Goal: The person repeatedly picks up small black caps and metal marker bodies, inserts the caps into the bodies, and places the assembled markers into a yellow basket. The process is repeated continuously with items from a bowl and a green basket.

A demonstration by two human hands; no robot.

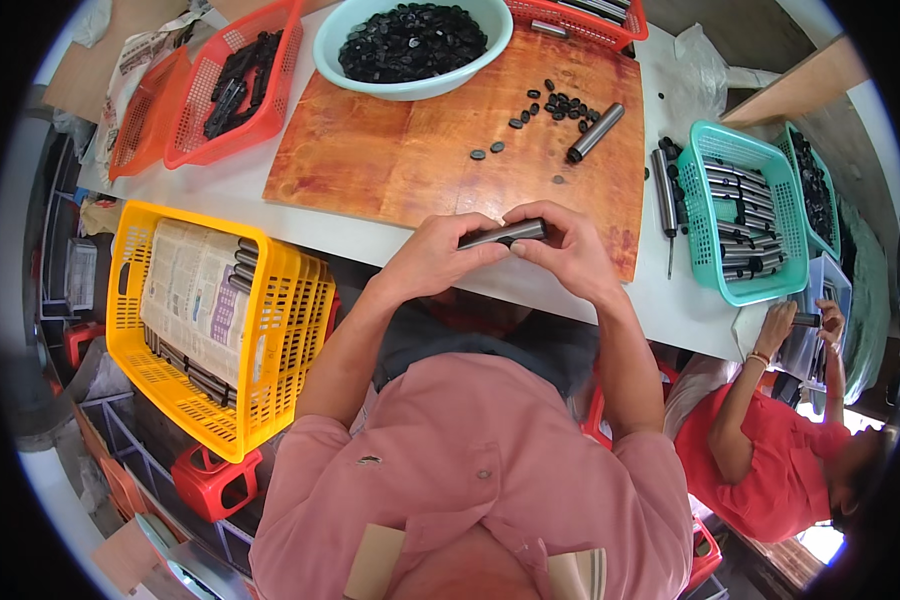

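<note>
The left hand (432, 252) and the right hand (567, 247) together hold one dark metal tube (505, 233) at the near edge of the wooden board (370, 150); whether it is finished, I cannot tell. A second tube (597, 132) lies on the board beside loose black pieces (562, 107). The basin (417, 88) at the board's far edge is heaped with similar pieces, so much work seems left.

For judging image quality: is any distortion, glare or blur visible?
Head view: fisheye distortion, the brown wooden board's right edge bowing, black corners; head view: glare at lower right, beside the co-worker's red shirt; head view: no obvious blur on the dark, shiny tube between bare left hand and right hand.
</note>
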